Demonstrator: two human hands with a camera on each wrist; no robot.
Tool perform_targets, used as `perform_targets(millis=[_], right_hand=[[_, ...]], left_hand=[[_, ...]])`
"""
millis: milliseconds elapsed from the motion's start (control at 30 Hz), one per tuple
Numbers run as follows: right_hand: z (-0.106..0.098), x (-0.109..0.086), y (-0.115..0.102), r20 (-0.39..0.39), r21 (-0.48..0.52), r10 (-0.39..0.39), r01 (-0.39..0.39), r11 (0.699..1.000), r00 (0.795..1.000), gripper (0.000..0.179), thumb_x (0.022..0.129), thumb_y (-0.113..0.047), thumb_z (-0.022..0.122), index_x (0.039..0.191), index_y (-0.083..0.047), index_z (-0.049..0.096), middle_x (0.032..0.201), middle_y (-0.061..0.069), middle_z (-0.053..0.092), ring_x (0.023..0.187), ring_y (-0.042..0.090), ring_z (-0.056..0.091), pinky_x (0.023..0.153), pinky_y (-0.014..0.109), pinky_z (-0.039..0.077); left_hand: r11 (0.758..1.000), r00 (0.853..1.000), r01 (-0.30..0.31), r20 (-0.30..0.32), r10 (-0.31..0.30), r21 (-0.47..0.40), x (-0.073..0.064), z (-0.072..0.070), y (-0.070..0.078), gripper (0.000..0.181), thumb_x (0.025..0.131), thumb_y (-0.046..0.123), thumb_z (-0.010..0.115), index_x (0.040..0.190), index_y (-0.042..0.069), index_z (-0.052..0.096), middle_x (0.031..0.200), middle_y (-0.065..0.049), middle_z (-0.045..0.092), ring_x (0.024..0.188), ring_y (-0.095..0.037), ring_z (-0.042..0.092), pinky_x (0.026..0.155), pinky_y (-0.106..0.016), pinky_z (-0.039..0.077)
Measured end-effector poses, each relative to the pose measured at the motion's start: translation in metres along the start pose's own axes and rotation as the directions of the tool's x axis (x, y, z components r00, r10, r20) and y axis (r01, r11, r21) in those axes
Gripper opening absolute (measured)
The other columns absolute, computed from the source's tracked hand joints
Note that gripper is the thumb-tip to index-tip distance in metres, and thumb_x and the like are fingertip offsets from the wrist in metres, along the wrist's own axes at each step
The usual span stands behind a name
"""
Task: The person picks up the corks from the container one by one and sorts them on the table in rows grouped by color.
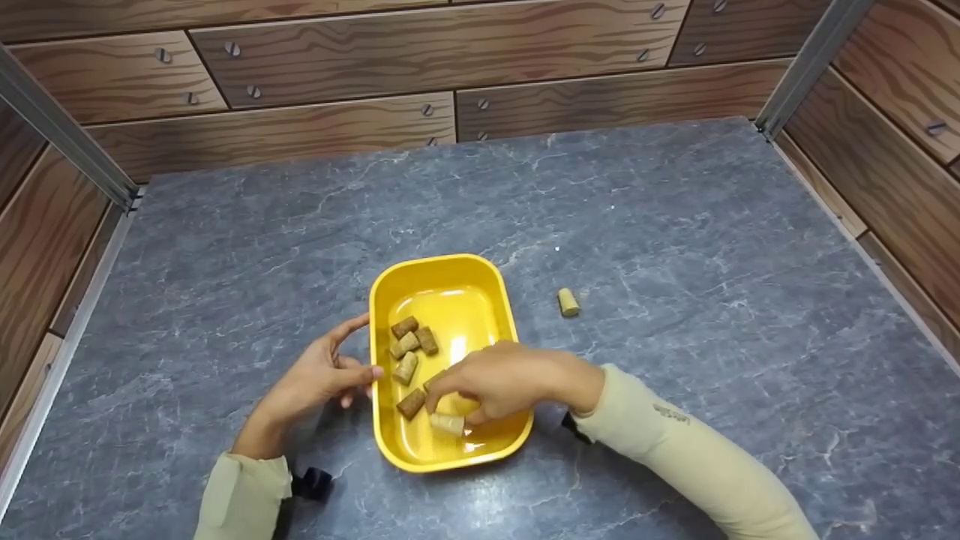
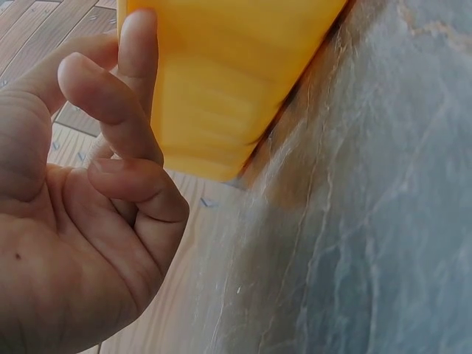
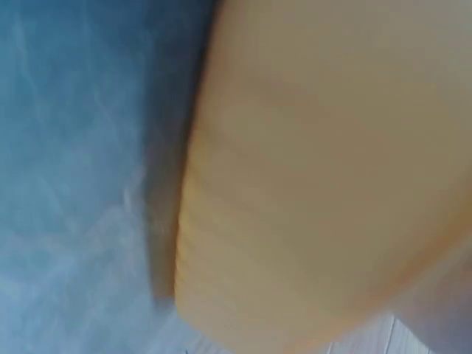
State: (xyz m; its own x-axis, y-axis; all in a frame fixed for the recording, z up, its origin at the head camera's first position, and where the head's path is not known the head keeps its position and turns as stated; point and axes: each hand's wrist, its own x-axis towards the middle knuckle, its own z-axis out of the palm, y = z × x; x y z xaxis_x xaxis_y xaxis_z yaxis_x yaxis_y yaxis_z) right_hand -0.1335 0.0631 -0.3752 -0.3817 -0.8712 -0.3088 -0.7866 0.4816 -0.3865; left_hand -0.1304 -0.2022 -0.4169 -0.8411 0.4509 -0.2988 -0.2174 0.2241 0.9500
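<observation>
A yellow tray (image 1: 445,256) stands on the table with several brown and pale corks in it. My left hand (image 1: 319,375) holds its left side, the thumb at the rim and the other fingers along the outer wall. In the left wrist view, bent fingers (image 2: 136,48) touch the yellow wall. Inside the tray, my right hand (image 1: 502,381) has thumb and index finger at the two ends of a pale cork (image 1: 448,424). A brown cork (image 1: 411,404) lies just left of these fingertips; another is partly hidden under the hand. The right wrist view shows mostly the tray's blurred outer wall (image 3: 310,162).
One pale tapered cork (image 1: 568,302) is on the dark marbled table (image 1: 675,225), right of the tray. Wood-patterned panels (image 1: 435,56) with metal corner posts (image 1: 810,64) border the table at the back and sides.
</observation>
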Motion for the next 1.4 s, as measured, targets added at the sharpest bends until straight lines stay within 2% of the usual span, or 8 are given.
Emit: perform_targets(millis=[200, 467, 600, 733, 867, 967, 1067, 1400], right_hand=[[-0.015, -0.023, 0.015, -0.135, 0.106, 0.022, -0.008, 0.994, 0.991, 0.039, 0.083, -0.028, 0.067, 0.119, -0.032, 0.055, 0.076, -0.005, 0.056, 0.064, 0.005, 0.045, 0.054, 0.019, 0.037], [-0.021, -0.054, 0.041, -0.315, 0.247, 0.081, -0.001, 0.969, 0.946, 0.038, 0.081, -0.026, 0.07, 0.116, -0.022, 0.056, 0.071, 0.001, 0.053, 0.063, 0.011, 0.047, 0.057, 0.018, 0.042], [-0.023, -0.07, 0.056, -0.369, 0.296, 0.112, 0.002, 0.955, 0.923, 0.038, 0.08, -0.026, 0.071, 0.115, -0.023, 0.057, 0.069, 0.0, 0.05, 0.061, 0.006, 0.041, 0.055, 0.018, 0.038], [-0.024, -0.088, 0.072, -0.423, 0.344, 0.16, -0.006, 0.939, 0.892, 0.038, 0.081, -0.025, 0.071, 0.116, -0.022, 0.057, 0.069, -0.003, 0.047, 0.061, 0.007, 0.04, 0.055, 0.018, 0.038], [-0.022, -0.106, 0.09, -0.472, 0.395, 0.258, -0.06, 0.917, 0.843, 0.04, 0.08, -0.021, 0.072, 0.117, -0.02, 0.056, 0.074, -0.003, 0.049, 0.064, 0.008, 0.042, 0.056, 0.018, 0.04], [-0.019, -0.118, 0.104, -0.487, 0.417, 0.326, -0.113, 0.902, 0.81, 0.041, 0.079, -0.02, 0.072, 0.117, -0.019, 0.056, 0.074, -0.004, 0.048, 0.064, 0.007, 0.042, 0.056, 0.019, 0.039], [-0.015, -0.126, 0.117, -0.476, 0.427, 0.383, -0.172, 0.888, 0.792, 0.039, 0.081, -0.021, 0.071, 0.117, -0.021, 0.055, 0.072, -0.004, 0.045, 0.061, 0.007, 0.04, 0.054, 0.02, 0.037], [-0.009, -0.137, 0.145, -0.364, 0.468, 0.535, -0.347, 0.813, 0.763, 0.04, 0.083, -0.023, 0.068, 0.12, -0.016, 0.053, 0.074, 0.002, 0.046, 0.061, 0.011, 0.04, 0.055, 0.025, 0.036]], left_hand=[[1.0, 1.0, -0.007, 0.001, 0.007, -0.005, 0.0, 0.0, 0.0, 0.087, 0.081, 0.015, 0.069, 0.147, 0.009, 0.012, 0.063, 0.002, 0.068, 0.042, -0.008, 0.049, 0.044, -0.02, 0.043], [1.0, 1.0, 0.001, -0.005, -0.001, -0.011, 0.0, 0.0, -0.002, 0.086, 0.082, 0.013, 0.069, 0.147, 0.01, 0.013, 0.063, 0.002, 0.068, 0.042, -0.008, 0.05, 0.044, -0.02, 0.043], [1.0, 1.0, 0.004, -0.004, -0.004, -0.01, 0.0, 0.001, -0.003, 0.084, 0.082, 0.012, 0.068, 0.147, 0.012, 0.014, 0.063, 0.002, 0.067, 0.043, -0.008, 0.051, 0.045, -0.02, 0.042], [1.0, 1.0, 0.006, -0.009, -0.006, -0.019, -0.001, 0.001, -0.003, 0.085, 0.082, 0.012, 0.068, 0.147, 0.013, 0.014, 0.064, 0.002, 0.067, 0.044, -0.008, 0.051, 0.045, -0.019, 0.042], [1.0, 1.0, 0.01, -0.012, -0.01, -0.022, 0.0, 0.001, -0.004, 0.085, 0.082, 0.013, 0.069, 0.147, 0.013, 0.014, 0.064, 0.002, 0.067, 0.045, -0.008, 0.051, 0.045, -0.019, 0.042], [1.0, 1.0, 0.01, -0.013, -0.01, -0.013, 0.0, 0.001, -0.004, 0.085, 0.082, 0.013, 0.069, 0.147, 0.013, 0.014, 0.065, 0.002, 0.067, 0.045, -0.009, 0.051, 0.045, -0.019, 0.043], [1.0, 1.0, 0.011, -0.016, -0.011, -0.004, -0.001, 0.001, -0.004, 0.085, 0.082, 0.014, 0.069, 0.147, 0.013, 0.014, 0.064, 0.002, 0.067, 0.045, -0.009, 0.051, 0.045, -0.02, 0.043], [1.0, 1.0, 0.01, -0.013, -0.01, -0.005, 0.0, 0.001, -0.003, 0.084, 0.083, 0.011, 0.067, 0.147, 0.012, 0.014, 0.064, 0.002, 0.067, 0.045, -0.008, 0.051, 0.045, -0.019, 0.042]])
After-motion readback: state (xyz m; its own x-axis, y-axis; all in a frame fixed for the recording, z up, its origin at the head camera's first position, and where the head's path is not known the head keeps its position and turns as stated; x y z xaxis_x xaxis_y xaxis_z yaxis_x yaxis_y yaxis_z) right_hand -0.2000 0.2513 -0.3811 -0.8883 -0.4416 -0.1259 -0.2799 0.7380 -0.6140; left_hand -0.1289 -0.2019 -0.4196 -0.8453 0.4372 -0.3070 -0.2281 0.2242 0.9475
